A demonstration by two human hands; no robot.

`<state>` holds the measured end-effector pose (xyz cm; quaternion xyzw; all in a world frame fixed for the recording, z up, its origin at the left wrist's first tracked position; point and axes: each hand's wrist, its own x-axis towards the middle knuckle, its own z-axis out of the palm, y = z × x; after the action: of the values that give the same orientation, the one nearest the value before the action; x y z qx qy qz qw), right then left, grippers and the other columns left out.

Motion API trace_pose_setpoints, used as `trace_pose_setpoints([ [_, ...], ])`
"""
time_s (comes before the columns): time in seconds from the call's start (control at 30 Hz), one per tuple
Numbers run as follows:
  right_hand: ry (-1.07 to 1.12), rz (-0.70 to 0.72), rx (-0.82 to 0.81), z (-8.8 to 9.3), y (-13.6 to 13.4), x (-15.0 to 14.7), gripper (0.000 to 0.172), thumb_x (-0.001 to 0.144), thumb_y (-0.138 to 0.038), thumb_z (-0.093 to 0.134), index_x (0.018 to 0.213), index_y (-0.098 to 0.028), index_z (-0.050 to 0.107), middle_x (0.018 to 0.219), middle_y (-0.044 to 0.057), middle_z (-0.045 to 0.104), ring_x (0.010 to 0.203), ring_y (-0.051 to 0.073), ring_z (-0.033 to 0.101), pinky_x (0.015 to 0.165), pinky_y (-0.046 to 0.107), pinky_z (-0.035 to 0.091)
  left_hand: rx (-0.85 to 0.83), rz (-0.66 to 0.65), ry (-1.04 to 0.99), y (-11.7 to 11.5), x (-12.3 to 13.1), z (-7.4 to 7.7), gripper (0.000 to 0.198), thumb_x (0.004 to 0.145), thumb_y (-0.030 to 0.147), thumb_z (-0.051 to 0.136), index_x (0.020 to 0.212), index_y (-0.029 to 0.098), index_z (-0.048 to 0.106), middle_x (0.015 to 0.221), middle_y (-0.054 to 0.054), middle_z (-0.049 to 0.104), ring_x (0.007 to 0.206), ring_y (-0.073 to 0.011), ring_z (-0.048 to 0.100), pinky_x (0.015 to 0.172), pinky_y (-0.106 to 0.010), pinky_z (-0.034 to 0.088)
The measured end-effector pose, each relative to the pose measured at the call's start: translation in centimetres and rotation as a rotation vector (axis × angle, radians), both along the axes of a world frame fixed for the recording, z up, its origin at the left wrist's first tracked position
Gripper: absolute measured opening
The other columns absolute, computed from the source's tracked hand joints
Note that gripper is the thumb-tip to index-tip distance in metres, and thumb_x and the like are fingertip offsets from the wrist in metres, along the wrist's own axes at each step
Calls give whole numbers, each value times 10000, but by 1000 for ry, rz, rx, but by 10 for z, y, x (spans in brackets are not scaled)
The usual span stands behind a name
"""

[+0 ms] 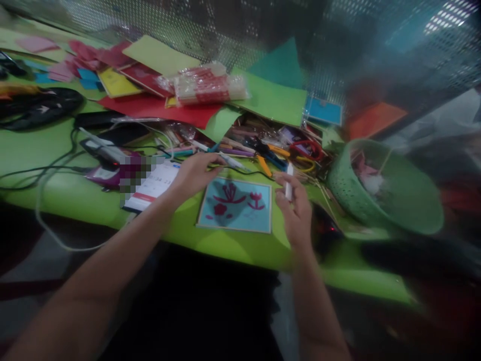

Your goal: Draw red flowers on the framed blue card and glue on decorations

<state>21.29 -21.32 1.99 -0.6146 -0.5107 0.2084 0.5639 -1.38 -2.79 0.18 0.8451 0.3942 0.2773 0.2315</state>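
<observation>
My right hand (295,213) is closed round a slim white marker-like stick (289,181), held upright to the right of a framed card. The light-blue card (240,220) has a pale border and dark pink flower and leaf shapes. It lies flat near the table's front edge, with a shadow across it. My left hand (195,174) reaches over the card's upper left corner. Its thumb and forefinger look apart, close to a white-and-blue pen (236,163) and the edge of the pile of pens; nothing is plainly held there.
A phone (150,188) with a lit screen lies on the left, by a purple device (112,173) and cables. Scissors (306,150) and pens lie behind the card. Coloured paper (276,98) and plastic packets (210,87) fill the back. A tilted green basket (406,200) stands right.
</observation>
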Motion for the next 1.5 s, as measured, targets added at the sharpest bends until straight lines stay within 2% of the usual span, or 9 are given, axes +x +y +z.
trace_pose_setpoints([
  [0.1,25,11,25,2,-2,-2,348,1032,-366,572,1369,-302,633,1406,82,680,1248,242,672,1026,430,562,82,117,47,4,-7,0,239,954,313,567,1050,231,770,1101,-82,792,1076,-287,694,1006,-426,494],
  [0.2,72,27,59,5,-5,-5,336,1051,-334,529,1365,-308,648,1402,79,678,1252,238,670,1011,417,572,130,155,126,5,-7,-4,225,945,295,578,1027,239,779,1059,-85,794,1070,-299,689,1008,-445,486],
  [0.33,135,46,69,6,-10,-6,339,1041,-311,547,1357,-307,669,1345,81,701,1159,235,693,954,407,584,170,112,238,3,4,-8,209,926,277,599,997,235,791,1062,-92,787,1099,-313,672,1013,-457,477],
  [0.57,138,39,57,3,-22,-3,328,1022,-310,571,1312,-358,719,1054,30,722,944,199,671,848,364,567,211,74,383,1,20,-4,173,908,213,607,940,203,776,1062,-133,759,1099,-339,658,968,-474,483],
  [0.73,195,106,51,7,-27,-5,342,1029,-307,560,1328,-370,715,1046,26,715,931,193,659,811,345,556,242,64,434,-4,27,2,224,962,211,534,887,199,745,1024,-135,751,1058,-322,668,956,-475,471],
  [0.87,240,153,13,12,-31,-8,336,1045,-329,549,1338,-352,712,1042,36,719,943,199,654,818,351,546,236,55,433,-4,27,-1,220,954,225,525,866,191,723,1025,-140,740,1035,-321,662,924,-467,480],
  [1.13,342,275,-108,15,-30,-8,338,1058,-316,529,1346,-360,701,975,20,700,881,173,628,802,319,518,115,21,233,-2,19,-2,211,994,319,500,946,204,671,1032,-122,744,1046,-314,679,994,-466,473],
  [1.37,434,226,-140,7,-17,-7,276,991,-311,607,1242,-289,718,905,16,723,818,166,655,709,281,508,-166,-100,-84,-17,17,10,252,968,433,576,1005,214,695,972,-53,765,887,-226,709,807,-319,526],
  [1.5,439,178,-111,7,-9,-11,244,967,-265,614,1157,-254,768,846,21,731,775,164,658,675,281,509,-343,-194,-251,-25,19,10,258,949,431,616,1003,196,707,949,-58,757,863,-194,699,788,-299,542],
])
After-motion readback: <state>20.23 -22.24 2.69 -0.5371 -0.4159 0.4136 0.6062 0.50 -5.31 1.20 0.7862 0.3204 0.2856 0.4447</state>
